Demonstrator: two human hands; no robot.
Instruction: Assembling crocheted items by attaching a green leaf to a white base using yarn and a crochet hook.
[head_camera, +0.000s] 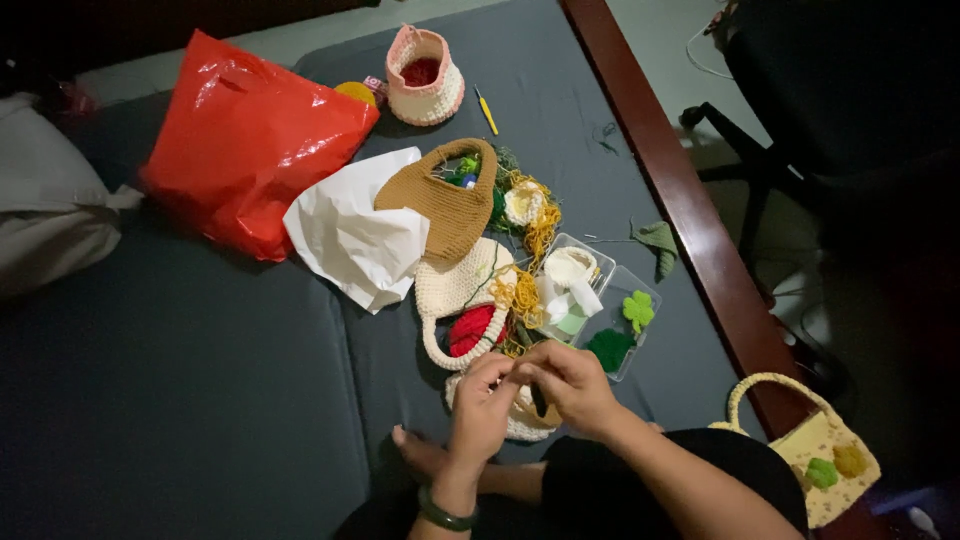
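Hands, two: left hand (482, 405) and right hand (572, 385), fingers pinched shut on one small round cream crocheted basket (520, 418); two crocheted bags lie nearby.

Both hands (530, 390) together over cream crochet piece (520, 420)

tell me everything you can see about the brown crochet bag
The brown crochet bag looks like tan yarn worked in tight rows, with a looped handle arching at its top. It lies flat on the dark mattress, tilted slightly. Its left edge overlaps the white paper; its bottom rests on the cream crochet bag. Green yarn shows through the handle loop. Neither hand touches it.
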